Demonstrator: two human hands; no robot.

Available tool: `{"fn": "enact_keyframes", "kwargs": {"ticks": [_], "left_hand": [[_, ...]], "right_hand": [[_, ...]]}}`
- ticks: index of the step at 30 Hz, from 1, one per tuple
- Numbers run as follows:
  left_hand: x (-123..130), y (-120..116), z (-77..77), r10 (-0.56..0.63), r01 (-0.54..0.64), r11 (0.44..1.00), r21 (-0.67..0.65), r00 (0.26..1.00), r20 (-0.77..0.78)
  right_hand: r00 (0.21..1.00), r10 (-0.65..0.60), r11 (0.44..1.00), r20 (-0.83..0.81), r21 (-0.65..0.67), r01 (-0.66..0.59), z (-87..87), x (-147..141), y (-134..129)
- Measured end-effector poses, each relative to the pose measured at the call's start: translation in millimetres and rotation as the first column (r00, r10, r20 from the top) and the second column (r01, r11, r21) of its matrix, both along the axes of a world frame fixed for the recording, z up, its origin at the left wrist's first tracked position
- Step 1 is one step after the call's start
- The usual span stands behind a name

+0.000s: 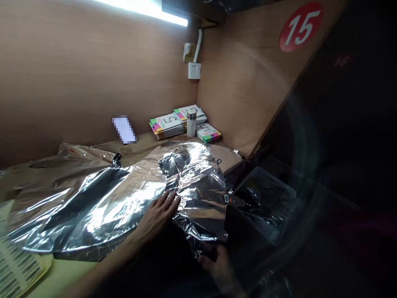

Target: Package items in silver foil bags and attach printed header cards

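Observation:
A large sheet of shiny silver foil [124, 203] lies crumpled across the table, its right part folded and bunched. My left hand [159, 211] rests on it near the middle, fingers stretched out and slightly apart, palm down. At the lower right, my right hand [218, 263] is at the foil's near edge, thumb and fingers closed on it, partly in shadow. A small label [226, 198] with a barcode shows on the folded foil's right side.
Stacks of colourful packets [167, 125] and a white bottle [191, 124] stand in the back corner. Printed yellow sheets [18, 265] lie front left. A clear plastic bin [269, 198] is right of the table. Wooden walls [93, 74] enclose the back and right.

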State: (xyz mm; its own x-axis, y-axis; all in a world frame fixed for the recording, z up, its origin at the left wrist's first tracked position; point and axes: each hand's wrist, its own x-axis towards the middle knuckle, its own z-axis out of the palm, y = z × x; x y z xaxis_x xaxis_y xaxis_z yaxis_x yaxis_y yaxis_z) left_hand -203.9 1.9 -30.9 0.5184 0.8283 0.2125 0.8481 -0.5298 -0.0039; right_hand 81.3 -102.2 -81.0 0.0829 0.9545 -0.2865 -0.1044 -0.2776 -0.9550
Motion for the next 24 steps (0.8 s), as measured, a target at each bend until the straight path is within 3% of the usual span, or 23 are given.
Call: {"fn": "enact_keyframes", "kwargs": {"ticks": [2,6,9,11,13,16,18,20,22,24], "left_hand": [[1,-2,1.6,0.002,-0.002,1.000,0.000,0.999,-0.032],[0,-2,-0.1,-0.012,0.011,1.000,-0.025,0.999,-0.053],[-2,0,-3.5,-0.015,0.015,1.000,-0.021,1.000,-0.019],[-7,0,-2.3,-0.036,0.037,0.999,-0.022,0.999,0.019],[-15,-4,2.6,-0.078,0.079,0.996,-0.036,0.996,0.044],[-33,-14,12.5,-0.142,0.143,0.988,-0.054,0.990,0.021],[-46,-21,18.0,-0.170,0.170,0.984,-0.047,0.985,-0.007],[-55,-26,23.8,-0.202,0.202,0.979,-0.027,0.979,-0.012],[-62,-29,32.3,-0.236,0.236,0.971,-0.046,0.972,0.003],[-66,-29,44.5,-0.264,0.268,0.955,-0.131,0.963,0.045]], "right_hand": [[0.981,0.035,0.999,0.190,0.017,-0.039,-3.9,-12,-13],[0.914,-0.093,0.952,0.395,0.304,-0.034,-3.8,-17,-34],[0.892,-0.021,0.874,0.452,0.442,-0.203,-8.4,12,-36],[0.837,-0.038,0.802,0.547,0.516,-0.301,-9.5,46,-19],[0.700,-0.214,0.760,0.682,0.567,-0.319,-4.1,83,13],[0.377,-0.403,0.697,0.834,0.546,-0.464,12.6,118,75],[0.236,-0.424,0.594,0.874,0.466,-0.656,21.2,118,113],[0.183,-0.451,0.455,0.874,0.401,-0.795,24.2,104,144],[0.214,-0.456,0.327,0.864,0.386,-0.863,24.4,83,167],[0.279,-0.383,0.204,0.880,0.376,-0.904,26.0,66,184]]}}
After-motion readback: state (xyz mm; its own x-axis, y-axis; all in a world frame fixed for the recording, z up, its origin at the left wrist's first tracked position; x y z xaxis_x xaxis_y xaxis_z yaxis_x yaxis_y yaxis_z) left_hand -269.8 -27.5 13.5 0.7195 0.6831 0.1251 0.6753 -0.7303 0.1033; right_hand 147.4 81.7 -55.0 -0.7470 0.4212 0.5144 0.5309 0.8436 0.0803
